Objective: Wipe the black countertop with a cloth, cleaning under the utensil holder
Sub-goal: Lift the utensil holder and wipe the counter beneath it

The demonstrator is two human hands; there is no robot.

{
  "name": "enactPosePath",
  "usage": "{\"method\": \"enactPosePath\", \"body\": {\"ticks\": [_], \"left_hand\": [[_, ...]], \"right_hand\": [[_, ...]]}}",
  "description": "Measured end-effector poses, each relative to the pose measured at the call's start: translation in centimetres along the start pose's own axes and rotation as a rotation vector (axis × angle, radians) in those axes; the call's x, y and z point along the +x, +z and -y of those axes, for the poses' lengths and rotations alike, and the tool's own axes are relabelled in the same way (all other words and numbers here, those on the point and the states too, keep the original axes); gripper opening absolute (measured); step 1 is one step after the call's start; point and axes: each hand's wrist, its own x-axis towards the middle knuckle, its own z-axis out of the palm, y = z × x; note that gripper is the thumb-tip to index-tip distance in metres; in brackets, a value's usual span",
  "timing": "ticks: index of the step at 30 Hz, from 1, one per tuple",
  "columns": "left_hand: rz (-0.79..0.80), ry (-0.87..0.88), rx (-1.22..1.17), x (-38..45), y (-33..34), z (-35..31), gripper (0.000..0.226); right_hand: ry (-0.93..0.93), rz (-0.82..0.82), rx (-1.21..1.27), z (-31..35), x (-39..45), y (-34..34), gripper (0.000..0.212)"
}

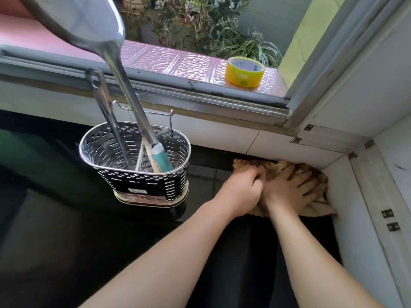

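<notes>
Both hands [240, 192] [291, 190] on cloth [315, 205], left grip clenched (right flat), wall corner.

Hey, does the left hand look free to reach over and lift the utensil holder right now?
Probably yes: the left hand only bunches the cloth, and bare countertop lies between it and the holder.

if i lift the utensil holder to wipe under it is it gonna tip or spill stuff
Probably top-heavy: the long ladle leans far out above the utensil holder, so it may tip toward that side. The perforated metal walls suggest the holder itself is light and stiff. Its loose contents likely shift or rattle when tilted. Both hands are on the cloth right now.
</notes>
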Motion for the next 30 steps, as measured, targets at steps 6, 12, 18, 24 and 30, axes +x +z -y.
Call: {"method": "enactPosePath", "body": {"ticks": [6, 12, 18, 24, 30], "left_hand": [[-0.193, 0.146, 0.204, -5.7, -1.6, -0.7, 0.036], [-0.489, 0.433, 0.23, -11.6, -6.6, -4.9, 0.035], [-0.77, 0.552, 0.297, -12.8, -13.7, -6.0, 0.025], [-0.881, 0.481, 0.428, -13.8, -18.1, -4.6, 0.018], [-0.968, 0.012, 0.646, -15.4, -22.6, -1.6, 0.02]], "right_hand": [[0.004, -0.04, -0.019, 1.5, -0.9, 0.7, 0.098], [-0.148, -0.117, -0.01, 3.4, -4.1, 0.6, 0.082], [-0.183, -0.067, -0.107, 5.0, -5.1, 0.9, 0.1], [-0.238, -0.064, -0.114, 5.2, -5.9, 1.4, 0.098], [-0.322, -0.068, -0.084, 4.9, -6.5, 1.3, 0.101]]}}
